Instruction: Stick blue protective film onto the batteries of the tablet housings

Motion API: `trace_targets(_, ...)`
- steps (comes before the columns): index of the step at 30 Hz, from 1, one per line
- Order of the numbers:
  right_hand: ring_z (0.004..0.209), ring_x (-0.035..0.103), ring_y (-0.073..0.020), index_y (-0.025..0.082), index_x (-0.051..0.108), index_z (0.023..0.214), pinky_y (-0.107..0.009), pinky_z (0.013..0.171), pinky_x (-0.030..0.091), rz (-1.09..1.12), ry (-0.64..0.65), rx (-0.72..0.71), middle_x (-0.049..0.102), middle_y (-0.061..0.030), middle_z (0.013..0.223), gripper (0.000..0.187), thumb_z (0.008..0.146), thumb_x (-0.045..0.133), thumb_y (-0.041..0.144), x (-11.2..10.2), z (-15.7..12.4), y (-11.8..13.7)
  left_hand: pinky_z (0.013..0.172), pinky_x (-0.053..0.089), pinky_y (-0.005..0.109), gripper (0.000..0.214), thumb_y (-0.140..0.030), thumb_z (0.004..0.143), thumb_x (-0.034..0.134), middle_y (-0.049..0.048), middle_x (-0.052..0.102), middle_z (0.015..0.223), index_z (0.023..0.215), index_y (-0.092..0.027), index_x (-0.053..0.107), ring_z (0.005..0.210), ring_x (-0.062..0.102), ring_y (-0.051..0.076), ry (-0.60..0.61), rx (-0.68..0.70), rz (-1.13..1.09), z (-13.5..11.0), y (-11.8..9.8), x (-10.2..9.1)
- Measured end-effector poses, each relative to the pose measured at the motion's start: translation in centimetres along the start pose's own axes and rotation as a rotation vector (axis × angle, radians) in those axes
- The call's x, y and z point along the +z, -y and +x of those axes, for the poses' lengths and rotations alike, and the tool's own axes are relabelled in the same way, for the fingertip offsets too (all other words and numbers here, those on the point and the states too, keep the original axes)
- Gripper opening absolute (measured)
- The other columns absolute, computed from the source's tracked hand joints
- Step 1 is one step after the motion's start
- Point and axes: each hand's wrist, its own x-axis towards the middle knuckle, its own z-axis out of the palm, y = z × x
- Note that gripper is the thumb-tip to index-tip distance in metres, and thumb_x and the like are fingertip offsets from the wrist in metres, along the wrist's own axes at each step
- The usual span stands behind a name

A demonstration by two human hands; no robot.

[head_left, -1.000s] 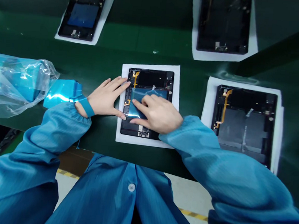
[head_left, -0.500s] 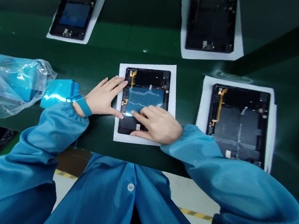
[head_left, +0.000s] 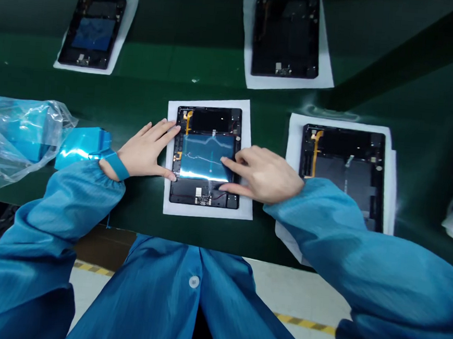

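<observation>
An opened tablet (head_left: pixel 178 191) lies on a white sheet (head_left: pixel 247 211) in front of me, its inner parts showing. Shiny blue film (head_left: pixel 201 162) covers its middle, with pale wavy lines across it. My left hand (head_left: pixel 143 152) is open, fingers spread, with fingertips and thumb at the tablet's left edge. My right hand (head_left: pixel 265 175) reaches in from the right, index finger stretched onto the film and thumb over the tablet's lower right part. Its other fingers are curled, and I see nothing held in it.
Left of me lie a stack of blue film sheets (head_left: pixel 81 145) and a clear plastic bag (head_left: pixel 21 132) of blue pieces. Other opened tablets rest on white sheets: one at right (head_left: pixel 332 167), partly behind my sleeve, one at back left (head_left: pixel 92 33), one at back right (head_left: pixel 287 38).
My right index finger has moved from the film's lower left to its right side, uncovering more film and the tablet's lower part. My left hand keeps its place at the edge. The view has shifted slightly.
</observation>
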Motion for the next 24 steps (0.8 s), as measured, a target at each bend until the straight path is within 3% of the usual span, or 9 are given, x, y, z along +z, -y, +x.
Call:
trace_targets(4, 0.086, 0.06, -0.0239, 0.01, 0.073, 0.119, -0.037, 0.075, 0.052, 0.15, -0.084, -0.11, 0.066, -0.015, 0.098, 0.067, 0.097, 0.045, 0.067, 0.2, -2.2, 1.1, 0.127, 0.018, 0.058, 0.127, -0.088, 0.072, 0.062, 0.0195, 0.018, 0.17, 0.164, -0.013, 0.015, 0.157, 0.019, 0.04, 0.066, -0.04, 0.093, 0.0, -0.8, -1.4)
trace_targets(6, 0.09, 0.064, -0.023, 0.013, 0.072, 0.12, -0.036, 0.078, 0.055, 0.247, -0.147, -0.06, 0.067, -0.0141, 0.102, 0.058, 0.099, 0.048, 0.061, 0.2, -2.8, 1.2, 0.125, 0.023, 0.058, 0.115, -0.082, 0.075, 0.066, 0.018, 0.033, 0.165, 0.16, -0.015, 0.029, 0.151, 0.034, 0.039, 0.104, -0.081, 0.163, 0.8, -1.6, -2.8)
trace_targets(9, 0.096, 0.067, -0.0232, 0.013, 0.069, 0.126, -0.036, 0.084, 0.058, 0.322, -0.244, 0.189, 0.068, -0.014, 0.107, 0.047, 0.1, 0.051, 0.048, 0.3, -2.5, 1.2, 0.115, 0.036, 0.054, 0.065, -0.064, 0.09, 0.063, 0.0132, 0.065, 0.135, 0.134, -0.017, 0.063, 0.126, 0.059, 0.035, 0.07, -0.166, 0.236, 3.8, -3.1, -4.9)
trace_targets(11, 0.085, 0.068, -0.022, 0.013, 0.067, 0.127, -0.037, 0.079, 0.059, 0.346, -0.292, 0.4, 0.067, -0.0139, 0.109, 0.044, 0.098, 0.054, 0.044, 0.4, -1.9, 1.1, 0.109, 0.041, 0.05, 0.04, -0.045, 0.1, 0.055, 0.0119, 0.067, 0.126, 0.125, -0.017, 0.067, 0.121, 0.061, 0.032, -0.047, -0.228, 0.218, 6.5, -3.9, -5.4)
trace_targets(13, 0.07, 0.066, -0.0191, 0.013, 0.066, 0.127, -0.039, 0.073, 0.059, 0.388, -0.311, 0.561, 0.067, -0.0134, 0.108, 0.045, 0.094, 0.058, 0.042, 0.7, -1.3, 1.0, 0.105, 0.042, 0.049, 0.036, -0.032, 0.101, 0.052, 0.0154, 0.061, 0.135, 0.13, -0.014, 0.062, 0.126, 0.056, 0.033, -0.134, -0.273, 0.151, 9.2, -4.2, -5.1)
trace_targets(17, 0.064, 0.065, -0.0192, 0.011, 0.064, 0.126, -0.044, 0.078, 0.058, 0.494, -0.256, 0.727, 0.068, -0.0109, 0.1, 0.05, 0.085, 0.065, 0.041, 1.5, -0.5, 0.7, 0.098, 0.045, 0.044, 0.029, -0.025, 0.1, 0.052, 0.018, 0.062, 0.128, 0.124, -0.011, 0.061, 0.121, 0.056, 0.031, -0.126, -0.265, 0.119, 12.3, -3.0, -3.8)
trace_targets(24, 0.062, 0.067, -0.0154, 0.014, 0.062, 0.126, -0.038, 0.08, 0.057, 0.703, -0.166, 0.91, 0.069, -0.0069, 0.101, 0.053, 0.078, 0.069, 0.035, 1.3, 0.7, 0.6, 0.076, 0.046, 0.027, 0.011, -0.025, 0.097, 0.061, 0.0034, 0.069, 0.091, 0.091, -0.017, 0.064, 0.084, 0.064, 0.017, -0.048, -0.125, -0.012, 11.2, -0.7, -3.6)
